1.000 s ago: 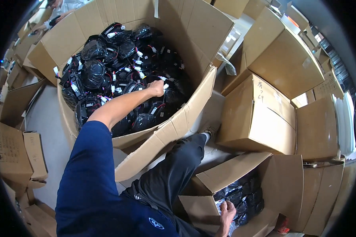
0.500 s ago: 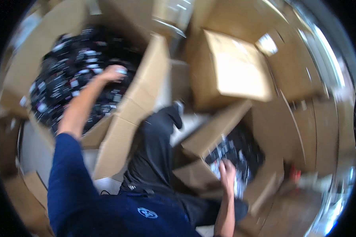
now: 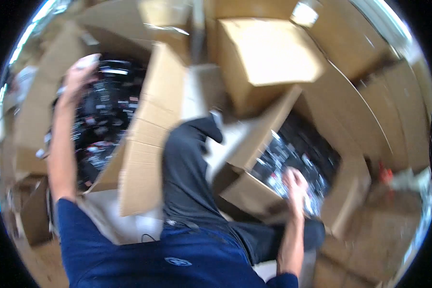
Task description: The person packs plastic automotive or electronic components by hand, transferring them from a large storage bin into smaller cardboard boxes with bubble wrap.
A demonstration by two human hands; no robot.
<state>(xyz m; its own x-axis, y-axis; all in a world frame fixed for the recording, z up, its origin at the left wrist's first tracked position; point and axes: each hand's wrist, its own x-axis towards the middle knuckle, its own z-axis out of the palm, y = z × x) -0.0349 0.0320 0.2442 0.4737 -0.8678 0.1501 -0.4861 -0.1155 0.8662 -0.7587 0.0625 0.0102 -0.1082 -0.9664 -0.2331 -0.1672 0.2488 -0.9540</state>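
My left hand (image 3: 83, 72) is at the far left edge of a large open cardboard box (image 3: 146, 103). Inside that box lies a heap of small black packets (image 3: 109, 96) in shiny clear wrapping, some with pale labels. Motion smears the left fingers, and a whitish patch shows at their tips. My right hand (image 3: 294, 182) is curled closed over a smaller open box (image 3: 249, 192) on the right. Clear-wrapped black packets (image 3: 281, 161) lie under and around it. What the right fingers hold, if anything, is too blurred to make out.
A closed cardboard box (image 3: 273, 53) stands beyond the smaller one. More cartons (image 3: 398, 105) line the right side. My bent leg in dark trousers (image 3: 187, 163) lies between the two open boxes. Something red (image 3: 385, 174) sits at the right.
My left hand has moved left and farther away, from the heap's right side to the box's far left edge. The right hand stays curled over the smaller box. The whole view has shifted.
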